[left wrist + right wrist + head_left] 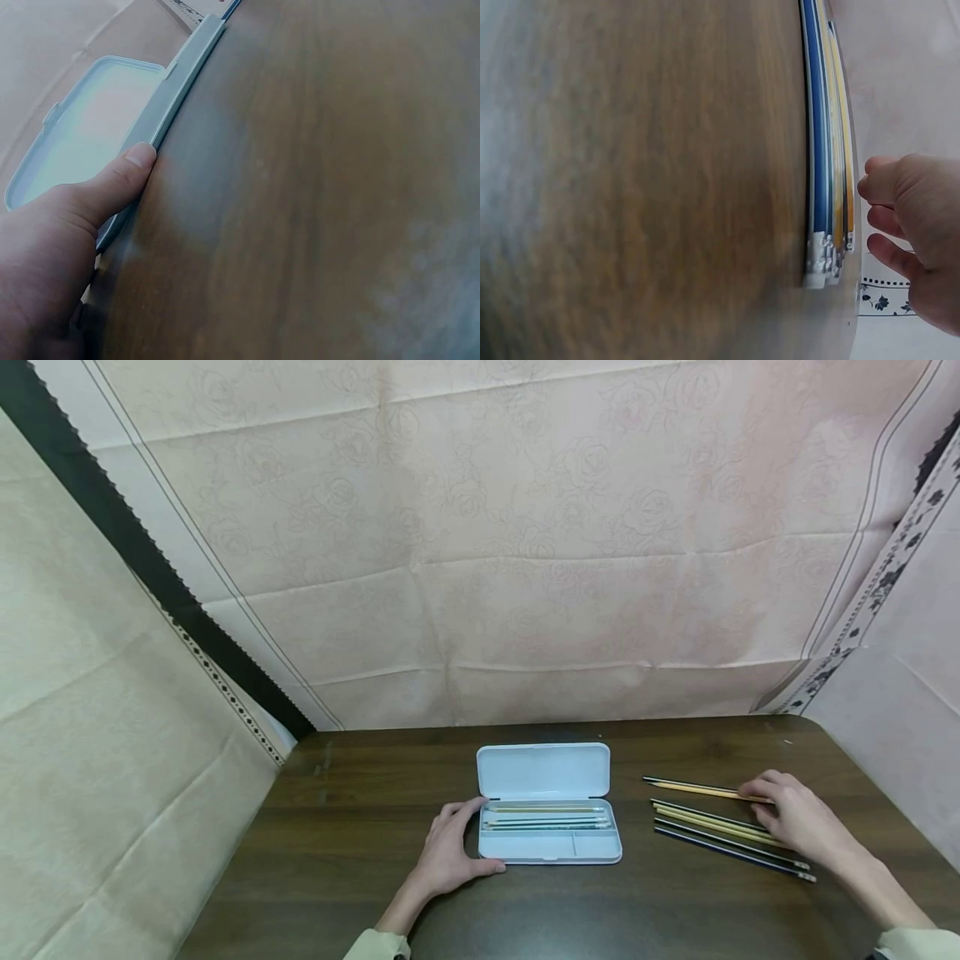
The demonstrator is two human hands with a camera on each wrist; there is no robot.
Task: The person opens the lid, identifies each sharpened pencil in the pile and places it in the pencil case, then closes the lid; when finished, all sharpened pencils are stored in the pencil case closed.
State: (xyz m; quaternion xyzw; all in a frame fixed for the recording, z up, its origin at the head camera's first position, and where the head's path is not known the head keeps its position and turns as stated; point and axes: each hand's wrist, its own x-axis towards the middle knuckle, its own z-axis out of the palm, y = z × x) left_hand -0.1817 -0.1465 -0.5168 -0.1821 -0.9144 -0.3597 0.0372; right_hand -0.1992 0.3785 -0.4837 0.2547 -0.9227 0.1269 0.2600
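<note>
A light blue pencil case lies on the table with its lid tipped back. Several pencils lie lengthwise in its long compartment. My left hand grips the case's left end, thumb along the front edge and fingers by the hinge corner; the left wrist view shows the thumb pressed on the side wall. To the right, several loose pencils lie roughly side by side, yellow and dark ones. My right hand hovers over their right ends, bent fingertips close to the farthest yellow pencil.
The dark wooden table ends at the back against a pale patterned cloth. More cloth hangs at the left and right. In the right wrist view, the pencils' metal ferrules and erasers point towards the near right.
</note>
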